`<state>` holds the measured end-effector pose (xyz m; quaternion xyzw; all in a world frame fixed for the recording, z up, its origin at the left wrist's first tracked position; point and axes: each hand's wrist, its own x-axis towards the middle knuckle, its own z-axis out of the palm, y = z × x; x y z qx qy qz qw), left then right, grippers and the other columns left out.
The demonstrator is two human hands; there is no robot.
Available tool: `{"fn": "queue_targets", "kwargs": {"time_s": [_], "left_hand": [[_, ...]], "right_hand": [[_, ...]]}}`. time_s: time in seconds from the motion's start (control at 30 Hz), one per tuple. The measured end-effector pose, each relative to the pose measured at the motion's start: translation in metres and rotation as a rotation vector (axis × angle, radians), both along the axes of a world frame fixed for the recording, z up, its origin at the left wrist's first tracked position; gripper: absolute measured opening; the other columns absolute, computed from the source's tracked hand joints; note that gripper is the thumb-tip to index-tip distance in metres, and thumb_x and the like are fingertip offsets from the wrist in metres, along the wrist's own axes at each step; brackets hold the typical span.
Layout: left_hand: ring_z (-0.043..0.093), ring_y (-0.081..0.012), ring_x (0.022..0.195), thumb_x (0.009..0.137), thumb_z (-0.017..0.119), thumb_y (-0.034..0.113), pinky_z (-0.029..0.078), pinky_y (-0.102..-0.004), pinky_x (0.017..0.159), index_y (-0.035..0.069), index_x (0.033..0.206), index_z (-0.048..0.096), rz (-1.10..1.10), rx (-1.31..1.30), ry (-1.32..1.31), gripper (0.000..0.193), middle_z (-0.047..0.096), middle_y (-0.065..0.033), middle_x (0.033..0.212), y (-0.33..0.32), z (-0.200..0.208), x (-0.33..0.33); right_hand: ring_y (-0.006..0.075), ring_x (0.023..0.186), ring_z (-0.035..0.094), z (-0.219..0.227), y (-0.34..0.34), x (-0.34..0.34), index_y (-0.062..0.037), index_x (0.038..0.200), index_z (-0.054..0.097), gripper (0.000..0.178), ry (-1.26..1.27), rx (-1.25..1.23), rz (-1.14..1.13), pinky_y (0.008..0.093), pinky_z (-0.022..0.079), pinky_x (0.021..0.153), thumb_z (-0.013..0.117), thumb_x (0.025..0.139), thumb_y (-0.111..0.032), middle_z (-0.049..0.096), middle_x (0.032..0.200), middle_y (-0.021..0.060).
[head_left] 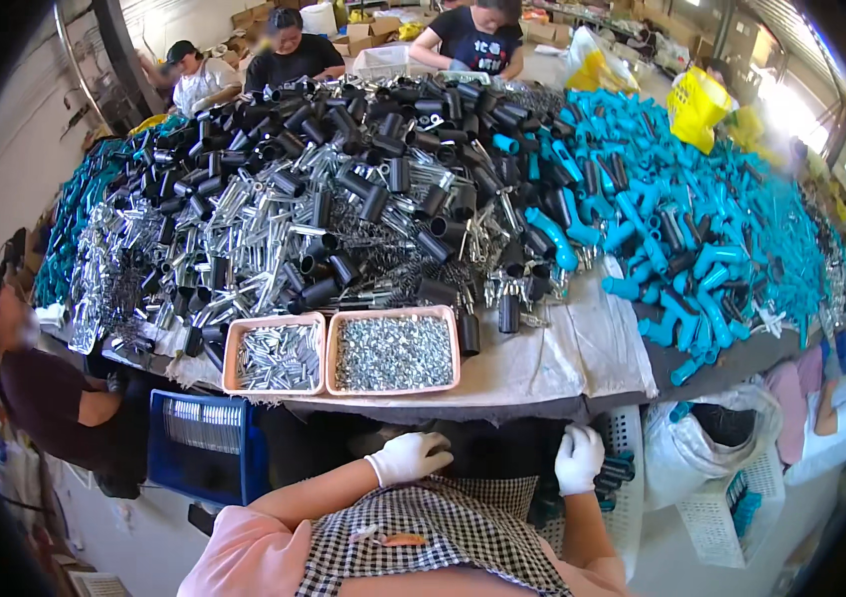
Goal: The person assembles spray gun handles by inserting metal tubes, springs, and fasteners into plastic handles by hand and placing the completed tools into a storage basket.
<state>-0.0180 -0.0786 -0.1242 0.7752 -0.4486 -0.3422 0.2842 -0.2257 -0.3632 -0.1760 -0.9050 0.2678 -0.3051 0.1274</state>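
The person's left hand (410, 458), in a white glove, is up above the lap, just past the top of a black-and-white checked apron (398, 522). Its fingers are bent, with a small gap between the fingers and the thumb, and the grip looks loose and bare. The right hand (579, 459), in a white glove too, hangs at the person's right side with its fingers curled. You cannot tell if they are pressed together or pinching something small. Just beside it, on its right, are some black tube-shaped grips (616, 472) by a white plastic crate (626, 438). You cannot tell if the glove touches them.

In front is a big table with a pale cloth (582, 343) on it. Near the edge, two pink trays sit side by side. The left tray (234, 360) holds small silver pins, and the right tray (457, 350) holds lots of tiny silver bits. Behind them is a huge heap of black tubes and silver rods (333, 189). To the right is a heap of bright blue handles (701, 224). A dark blue bin (206, 480) stands below the table on the left.
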Motion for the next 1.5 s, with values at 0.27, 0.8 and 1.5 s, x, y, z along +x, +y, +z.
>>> {"fn": "queue_targets", "kwargs": {"time_s": [0.27, 0.8, 1.5], "left_hand": [[0.067, -0.0334, 0.102, 0.098, 0.061, 0.029, 0.053, -0.0406, 0.091, 0.000, 0.122, 0.063, -0.010, -0.231, 0.100, 0.038, 0.069, -0.0200, 0.110, 0.013, 0.033, 0.016], [0.068, -0.0386, 0.081, 0.088, 0.063, 0.027, 0.054, -0.0434, 0.074, 0.003, 0.098, 0.070, 0.970, -0.303, -0.568, 0.027, 0.070, -0.0210, 0.088, 0.176, 0.113, 0.198], [0.056, -0.0357, 0.107, 0.079, 0.066, 0.026, 0.049, -0.0480, 0.084, 0.005, 0.105, 0.067, 1.015, -0.110, -1.210, 0.033, 0.063, -0.0149, 0.110, 0.099, 0.123, 0.382]], "right_hand": [[0.0378, 0.080, 0.070, 0.189, 0.036, 0.213, -0.0026, 0.116, 0.067, 0.036, -0.009, 0.176, 0.431, 0.0452, 0.055, 0.072, 0.068, 0.088, -0.025, 0.071, 0.094, 0.0215], [0.0214, 0.078, 0.061, 0.125, -0.075, 0.467, 0.0016, 0.107, 0.070, 0.031, 0.218, 0.712, 0.275, 0.0339, 0.047, 0.071, 0.060, 0.083, -0.016, 0.070, 0.089, 0.0113], [0.0171, 0.089, 0.057, 0.096, 0.111, 0.215, 0.0008, 0.107, 0.057, 0.015, -0.449, 0.804, 0.428, 0.0315, 0.047, 0.088, 0.050, 0.094, 0.002, 0.061, 0.093, 0.0070]]}}
